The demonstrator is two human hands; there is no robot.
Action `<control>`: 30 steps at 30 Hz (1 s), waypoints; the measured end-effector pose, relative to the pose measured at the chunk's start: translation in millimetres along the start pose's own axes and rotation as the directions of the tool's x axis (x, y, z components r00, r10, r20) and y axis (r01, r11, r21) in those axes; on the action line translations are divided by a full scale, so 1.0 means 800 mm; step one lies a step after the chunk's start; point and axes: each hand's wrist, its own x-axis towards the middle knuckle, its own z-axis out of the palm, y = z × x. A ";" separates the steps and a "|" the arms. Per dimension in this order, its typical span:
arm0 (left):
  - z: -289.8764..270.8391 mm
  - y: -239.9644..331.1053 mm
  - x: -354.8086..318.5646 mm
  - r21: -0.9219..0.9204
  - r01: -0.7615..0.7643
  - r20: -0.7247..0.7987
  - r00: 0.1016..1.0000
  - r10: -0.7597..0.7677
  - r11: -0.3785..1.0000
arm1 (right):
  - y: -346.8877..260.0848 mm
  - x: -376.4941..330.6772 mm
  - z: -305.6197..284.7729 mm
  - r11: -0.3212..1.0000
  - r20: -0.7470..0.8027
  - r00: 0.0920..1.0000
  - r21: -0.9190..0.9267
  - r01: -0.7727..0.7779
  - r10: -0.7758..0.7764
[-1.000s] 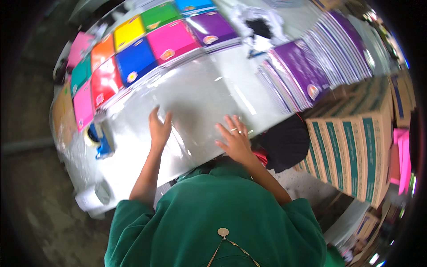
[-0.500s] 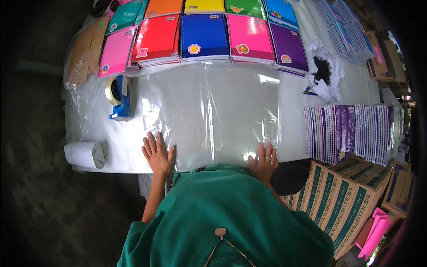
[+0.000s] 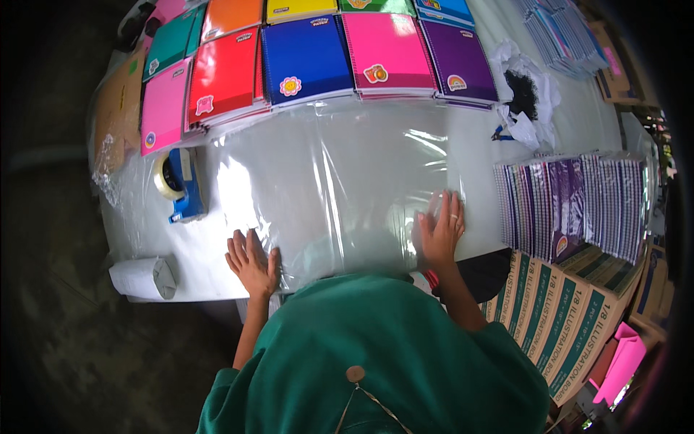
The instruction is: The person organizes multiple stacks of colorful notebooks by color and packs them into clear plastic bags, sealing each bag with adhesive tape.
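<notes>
A clear plastic sheet (image 3: 340,188) lies spread flat over the middle of the white table (image 3: 578,123), reaching from the near edge up to the row of notebooks at the far edge. The left hand (image 3: 251,262) rests palm down, fingers spread, on the sheet's near left corner, right at the table's near edge; it grips nothing. The right hand (image 3: 439,233) lies flat and open on the sheet's near right part, fingers pointing away from the person, a ring on one finger; it too only presses down.

Along the far edge stand stacks of spiral notebooks: a pink stack (image 3: 163,107), a red stack (image 3: 225,76), a blue stack (image 3: 305,59), a magenta stack (image 3: 384,54) and a purple stack (image 3: 458,64), their near ends touching or just overlapping the sheet. A blue tape dispenser (image 3: 179,186) sits just beside the sheet's left edge, and a white paper roll (image 3: 143,278) lies at the table's near left corner. Toward the right edge lies a fanned row of purple notebooks (image 3: 571,202), close to the right hand, and a crumpled plastic bag (image 3: 526,94) beyond it. Cardboard boxes (image 3: 564,318) stand below the table's right side.
</notes>
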 end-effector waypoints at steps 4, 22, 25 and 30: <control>-0.002 -0.010 0.007 -0.219 0.036 -0.102 0.993 -0.059 0.975 | 0.003 0.002 0.003 0.997 -0.008 1.000 -0.078 -0.024 0.023; -0.012 0.041 0.057 -0.123 0.065 -0.427 0.897 -0.112 0.990 | -0.039 -0.018 -0.011 0.997 -0.126 0.992 -0.072 0.005 -0.014; -0.027 0.053 0.005 -0.129 -0.167 -0.124 0.981 0.151 0.978 | -0.036 -0.053 -0.006 0.977 -0.022 0.977 -0.038 0.209 -0.210; -0.006 0.008 -0.022 -0.103 0.034 -0.084 0.996 -0.043 0.994 | -0.008 -0.072 0.009 0.974 0.028 0.978 -0.085 0.209 -0.207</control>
